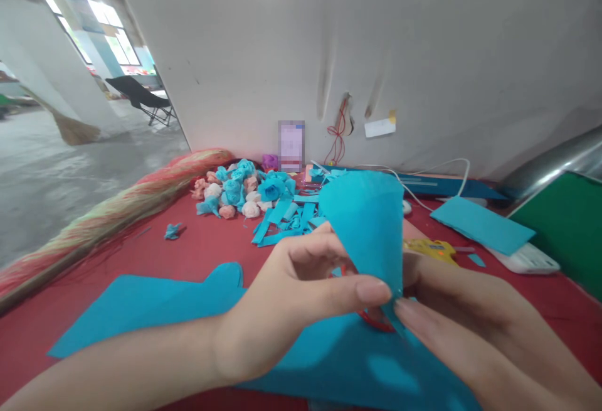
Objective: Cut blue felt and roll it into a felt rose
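A blue crepe-paper petal (369,216), wide and rounded at the top and narrow below, stands upright between my hands. My left hand (310,285) pinches its lower part, thumb across the front. From the right, my right hand (451,310) pinches the narrow bottom end, its thumb and fingers close to my left thumb tip. Part of a red scissors handle (376,322) shows behind and below the fingers. Under both hands lie flat sheets of blue paper (155,304) on the red tabletop (188,251).
Blue, pink and white paper flowers (235,188) are heaped at the back, beside blue scraps (286,216). A yellow glue gun (430,249), a folded blue paper piece (482,224) and a white power bank-like box (527,259) lie right. A phone (291,145) leans against the white panel (244,66).
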Available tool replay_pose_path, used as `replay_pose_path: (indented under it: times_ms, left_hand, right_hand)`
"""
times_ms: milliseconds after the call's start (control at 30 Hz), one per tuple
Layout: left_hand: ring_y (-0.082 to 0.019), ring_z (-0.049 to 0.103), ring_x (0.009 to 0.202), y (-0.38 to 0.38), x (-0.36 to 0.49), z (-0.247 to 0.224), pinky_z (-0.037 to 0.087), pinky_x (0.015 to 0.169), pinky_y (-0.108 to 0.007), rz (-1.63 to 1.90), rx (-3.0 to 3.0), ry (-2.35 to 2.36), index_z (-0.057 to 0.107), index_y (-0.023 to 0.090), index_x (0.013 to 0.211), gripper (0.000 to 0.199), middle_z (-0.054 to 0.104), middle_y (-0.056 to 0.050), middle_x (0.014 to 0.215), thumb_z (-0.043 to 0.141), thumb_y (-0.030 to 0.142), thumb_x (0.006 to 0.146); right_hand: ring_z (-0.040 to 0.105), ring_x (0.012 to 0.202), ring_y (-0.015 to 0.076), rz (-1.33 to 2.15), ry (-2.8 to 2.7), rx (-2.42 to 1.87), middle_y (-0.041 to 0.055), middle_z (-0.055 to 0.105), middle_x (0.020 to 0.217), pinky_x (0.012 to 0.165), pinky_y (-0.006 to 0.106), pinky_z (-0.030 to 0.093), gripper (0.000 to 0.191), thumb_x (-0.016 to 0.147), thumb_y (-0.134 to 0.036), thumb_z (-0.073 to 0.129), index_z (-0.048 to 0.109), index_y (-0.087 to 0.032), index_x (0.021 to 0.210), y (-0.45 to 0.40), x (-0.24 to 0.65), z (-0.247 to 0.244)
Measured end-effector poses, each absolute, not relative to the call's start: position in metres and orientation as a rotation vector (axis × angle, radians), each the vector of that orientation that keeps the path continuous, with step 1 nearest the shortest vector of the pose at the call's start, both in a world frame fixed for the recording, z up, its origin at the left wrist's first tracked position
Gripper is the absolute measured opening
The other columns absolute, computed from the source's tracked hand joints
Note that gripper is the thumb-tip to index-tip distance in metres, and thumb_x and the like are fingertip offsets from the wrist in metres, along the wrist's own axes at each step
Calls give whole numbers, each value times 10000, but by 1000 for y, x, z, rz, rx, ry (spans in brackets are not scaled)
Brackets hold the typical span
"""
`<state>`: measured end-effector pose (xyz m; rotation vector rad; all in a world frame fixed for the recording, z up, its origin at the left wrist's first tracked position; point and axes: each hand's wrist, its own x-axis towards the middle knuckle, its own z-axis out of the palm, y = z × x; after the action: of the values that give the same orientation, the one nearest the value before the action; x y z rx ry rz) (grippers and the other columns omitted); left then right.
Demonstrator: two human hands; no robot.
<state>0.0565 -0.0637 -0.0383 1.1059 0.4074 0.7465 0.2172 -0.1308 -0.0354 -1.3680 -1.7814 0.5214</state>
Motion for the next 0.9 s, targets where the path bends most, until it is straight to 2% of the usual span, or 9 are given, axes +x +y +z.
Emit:
replay_pose_path:
  times_ms: [100, 167, 233, 300, 367, 467, 567, 700, 900]
  left_hand:
    - [-181, 568, 743, -64, 55, -39, 421, 710, -315, 704, 1105, 396, 603, 155, 622, 277, 590, 4, 621, 752, 388, 609]
    - [-164, 547, 731, -65, 55, -41, 409, 707, -298, 717, 1123, 392, 607, 157, 618, 267, 593, 9, 612, 749, 384, 617]
    - [-125, 503, 674, -64, 55, -42, 397, 700, -271, 740, 1148, 388, 614, 160, 617, 250, 611, 19, 615, 738, 376, 637]
    - [-97, 454, 613, -64, 55, -43, 390, 709, -255, 748, 1158, 362, 624, 164, 623, 224, 620, 32, 618, 727, 360, 660]
    - [-92, 433, 597, -63, 56, -43, 391, 719, -251, 753, 1153, 348, 631, 168, 618, 214, 609, 37, 614, 728, 355, 660]
    - [-109, 446, 639, -61, 56, -42, 394, 705, -256, 754, 1153, 368, 643, 170, 607, 227, 566, 27, 606, 743, 373, 632]
    - [-133, 469, 710, -60, 56, -40, 391, 673, -254, 750, 1167, 397, 638, 171, 595, 258, 540, 16, 617, 755, 401, 600]
    - [-124, 499, 744, -58, 56, -40, 394, 678, -224, 747, 1163, 349, 624, 170, 593, 240, 577, 21, 614, 748, 374, 624]
    - [-86, 551, 626, -59, 56, -40, 419, 709, -217, 698, 1074, 293, 612, 159, 626, 223, 604, 44, 596, 743, 339, 643]
  right_hand:
    - [635, 611, 93, 525, -1804, -1363, -83, 658, 762, 535, 118, 537, 164, 832, -415, 500, 640, -408, 917, -130, 217, -35]
    - [624, 579, 91, 508, -1818, -1360, -80, 649, 712, 501, 111, 523, 161, 838, -409, 491, 643, -412, 892, -129, 218, -35]
    - [622, 581, 100, 562, -1805, -1362, -75, 667, 823, 492, 132, 530, 177, 836, -406, 501, 636, -427, 949, -129, 221, -36]
    - [636, 641, 120, 659, -1762, -1357, -73, 643, 1028, 521, 168, 553, 230, 833, -402, 513, 609, -445, 1038, -131, 225, -39]
    - [646, 731, 146, 734, -1725, -1349, -75, 606, 1122, 591, 205, 572, 251, 838, -391, 512, 598, -446, 1066, -132, 226, -40]
    - [636, 704, 146, 714, -1744, -1300, -66, 659, 924, 647, 227, 573, 223, 843, -377, 498, 624, -444, 1014, -133, 221, -37]
    - [593, 560, 144, 636, -1721, -1317, -57, 621, 657, 555, 222, 553, 190, 835, -361, 482, 659, -425, 866, -132, 211, -33]
    - [567, 503, 135, 608, -1640, -1311, -46, 582, 590, 484, 193, 524, 194, 812, -378, 489, 638, -350, 692, -128, 203, -28]
    - [581, 548, 113, 703, -1745, -1332, -63, 576, 622, 533, 164, 534, 127, 796, -315, 507, 619, -349, 747, -128, 209, -29]
